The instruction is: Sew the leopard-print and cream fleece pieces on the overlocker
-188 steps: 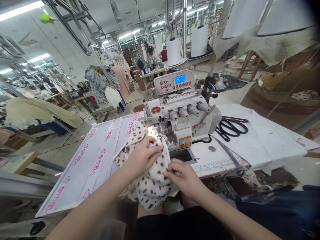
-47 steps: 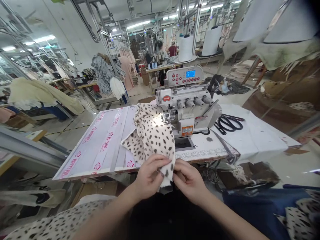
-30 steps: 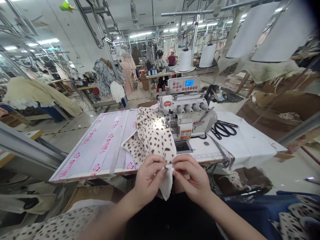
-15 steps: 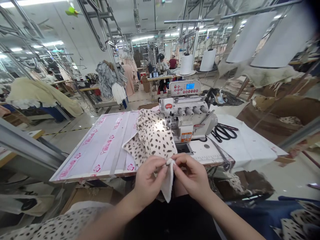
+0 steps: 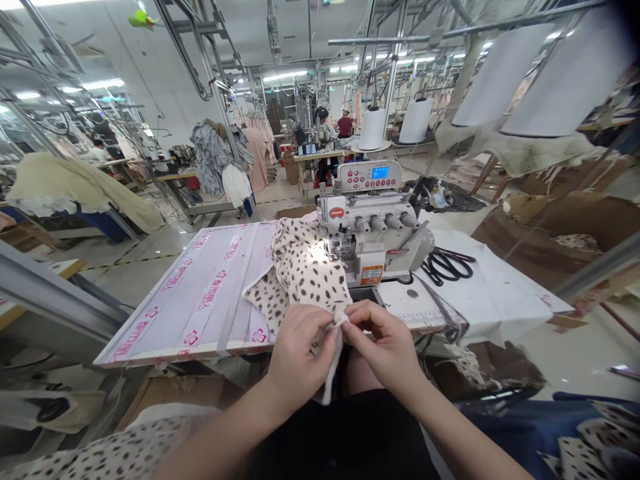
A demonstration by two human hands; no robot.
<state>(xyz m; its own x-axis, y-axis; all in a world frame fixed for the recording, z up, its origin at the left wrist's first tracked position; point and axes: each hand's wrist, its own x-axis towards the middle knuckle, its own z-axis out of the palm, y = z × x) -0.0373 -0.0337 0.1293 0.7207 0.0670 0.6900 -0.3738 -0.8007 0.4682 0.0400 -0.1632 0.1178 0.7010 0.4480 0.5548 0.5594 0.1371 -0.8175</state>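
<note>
A cream fabric piece with dark spots (image 5: 320, 281) lies on the machine table, its far part beside the lit needle area of the overlock sewing machine (image 5: 373, 230). Its near edge reaches over the table's front to my hands. My left hand (image 5: 303, 347) pinches that edge between thumb and fingers. Close beside it, my right hand (image 5: 383, 340) pinches the same edge, fingertips almost touching the left ones. A narrow flap of the pale underside hangs below my fingers. Exactly how the edge is folded between the fingertips is hidden.
Black-handled scissors (image 5: 450, 263) lie right of the machine. White thread cones (image 5: 373, 130) stand behind it. More spotted fabric (image 5: 100, 450) is at lower left, and spotted pieces (image 5: 595, 440) lie at lower right. A cardboard box (image 5: 530, 233) stands at right. People work farther back.
The hanging flap has turned and narrowed, now showing mostly its edge. My fingers have shifted slightly along the fabric edge, and both hands still pinch it.
</note>
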